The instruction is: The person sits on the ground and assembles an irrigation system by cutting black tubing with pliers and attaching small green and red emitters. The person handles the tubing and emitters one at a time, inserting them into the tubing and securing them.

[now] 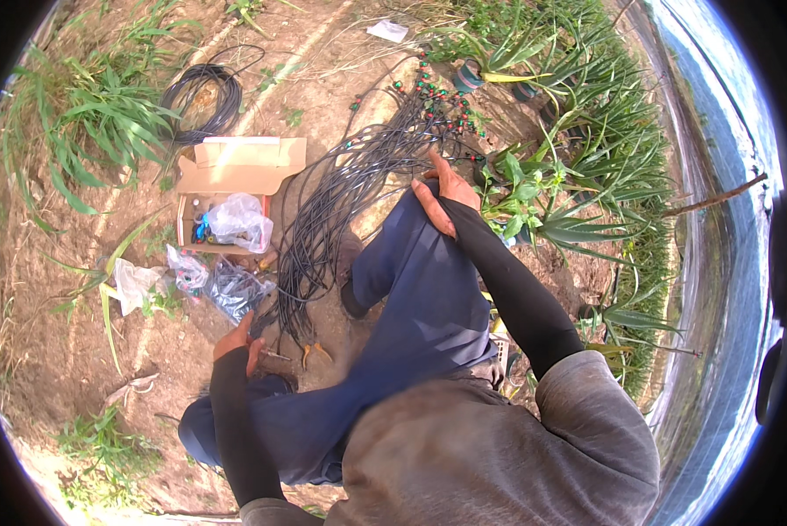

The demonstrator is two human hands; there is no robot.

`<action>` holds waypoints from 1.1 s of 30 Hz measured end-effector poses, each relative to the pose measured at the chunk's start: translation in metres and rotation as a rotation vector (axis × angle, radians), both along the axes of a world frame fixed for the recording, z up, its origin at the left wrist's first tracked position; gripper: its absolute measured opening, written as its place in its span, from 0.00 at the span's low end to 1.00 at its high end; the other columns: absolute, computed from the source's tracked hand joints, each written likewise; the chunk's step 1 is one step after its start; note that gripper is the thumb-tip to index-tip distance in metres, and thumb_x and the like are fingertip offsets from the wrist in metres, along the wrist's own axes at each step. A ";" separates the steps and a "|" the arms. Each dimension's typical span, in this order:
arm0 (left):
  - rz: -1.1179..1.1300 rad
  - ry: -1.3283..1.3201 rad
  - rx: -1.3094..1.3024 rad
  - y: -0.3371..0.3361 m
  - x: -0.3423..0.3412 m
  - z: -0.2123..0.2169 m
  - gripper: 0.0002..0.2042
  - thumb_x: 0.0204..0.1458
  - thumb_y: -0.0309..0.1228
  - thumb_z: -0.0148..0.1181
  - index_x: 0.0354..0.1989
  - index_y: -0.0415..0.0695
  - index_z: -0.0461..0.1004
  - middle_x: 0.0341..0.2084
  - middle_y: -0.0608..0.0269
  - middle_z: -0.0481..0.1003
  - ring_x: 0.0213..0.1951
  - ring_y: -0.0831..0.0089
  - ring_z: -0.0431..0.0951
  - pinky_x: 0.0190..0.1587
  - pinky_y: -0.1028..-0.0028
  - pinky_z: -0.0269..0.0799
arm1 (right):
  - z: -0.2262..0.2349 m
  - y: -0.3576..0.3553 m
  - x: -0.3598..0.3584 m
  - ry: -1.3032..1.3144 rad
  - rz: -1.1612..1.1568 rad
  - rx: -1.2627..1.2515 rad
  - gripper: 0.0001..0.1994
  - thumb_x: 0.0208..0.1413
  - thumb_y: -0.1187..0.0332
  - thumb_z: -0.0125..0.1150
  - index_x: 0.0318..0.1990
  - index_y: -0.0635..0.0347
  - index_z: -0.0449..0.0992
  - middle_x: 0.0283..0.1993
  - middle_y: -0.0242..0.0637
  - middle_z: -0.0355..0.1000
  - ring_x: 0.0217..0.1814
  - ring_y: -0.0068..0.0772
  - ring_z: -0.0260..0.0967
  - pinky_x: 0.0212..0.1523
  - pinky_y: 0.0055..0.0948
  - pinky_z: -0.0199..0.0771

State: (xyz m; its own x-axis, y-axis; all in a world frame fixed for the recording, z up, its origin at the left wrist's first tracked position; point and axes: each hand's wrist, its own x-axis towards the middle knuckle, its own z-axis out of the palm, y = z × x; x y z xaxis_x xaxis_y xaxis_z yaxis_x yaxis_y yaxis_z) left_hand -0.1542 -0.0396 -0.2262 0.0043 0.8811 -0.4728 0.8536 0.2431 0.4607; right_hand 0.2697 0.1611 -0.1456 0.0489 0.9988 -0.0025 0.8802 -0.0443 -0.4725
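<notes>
My left hand (238,342) is low beside a clear plastic bag of dark small parts (236,291). Its thumb and fingers look apart, with something dark just beyond them. Close by on the soil lie pliers with orange-yellow handles (316,352). At my raised knee, my right hand (446,191) rests with fingers spread, one pointing outward beside the tubing, and nothing shows in its grasp. A large bundle of thin black tubing (323,210) stretches between my hands and the far ground. Red and green fittings (433,92) cluster at its far end.
An open cardboard box (244,167) holds a plastic bag and blue pieces. Behind it lies a coil of black hose (202,101). A white plastic bag (137,285) sits left. Potted aloe-like plants (604,175) line the right, beside pale sheeting (726,263). Grass (104,131) grows far left.
</notes>
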 end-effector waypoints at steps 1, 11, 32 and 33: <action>0.001 0.001 0.003 0.000 0.000 0.000 0.31 0.48 0.34 0.65 0.63 0.52 0.65 0.26 0.55 0.77 0.32 0.54 0.78 0.37 0.59 0.72 | 0.000 0.000 0.000 -0.003 0.000 0.004 0.25 0.57 0.49 0.53 0.58 0.52 0.71 0.53 0.39 0.74 0.57 0.44 0.70 0.56 0.38 0.68; 0.012 -0.014 -0.009 0.000 -0.002 -0.005 0.31 0.47 0.34 0.66 0.63 0.53 0.65 0.26 0.56 0.77 0.32 0.54 0.78 0.37 0.59 0.72 | 0.004 0.000 -0.001 -0.063 0.026 0.006 0.20 0.57 0.51 0.54 0.48 0.53 0.79 0.52 0.40 0.73 0.54 0.46 0.71 0.54 0.38 0.69; -0.003 -0.018 0.003 0.000 -0.001 -0.003 0.31 0.48 0.33 0.65 0.63 0.52 0.64 0.27 0.55 0.77 0.32 0.54 0.78 0.37 0.60 0.72 | 0.005 -0.002 -0.001 -0.054 0.030 0.015 0.18 0.58 0.52 0.53 0.46 0.51 0.80 0.50 0.41 0.74 0.53 0.47 0.71 0.53 0.39 0.69; 0.003 -0.022 0.001 0.000 -0.001 -0.002 0.31 0.48 0.33 0.65 0.63 0.52 0.64 0.27 0.55 0.77 0.32 0.54 0.78 0.37 0.60 0.72 | 0.005 -0.001 -0.002 -0.052 0.029 0.013 0.18 0.58 0.52 0.53 0.46 0.51 0.80 0.49 0.41 0.74 0.53 0.47 0.71 0.53 0.39 0.69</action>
State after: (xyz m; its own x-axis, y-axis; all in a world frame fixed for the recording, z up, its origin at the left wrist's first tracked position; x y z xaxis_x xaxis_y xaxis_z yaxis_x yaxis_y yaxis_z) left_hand -0.1553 -0.0397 -0.2284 0.0121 0.8815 -0.4720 0.8427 0.2452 0.4794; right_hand 0.2678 0.1596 -0.1406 0.0198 0.9997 0.0120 0.9045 -0.0128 -0.4264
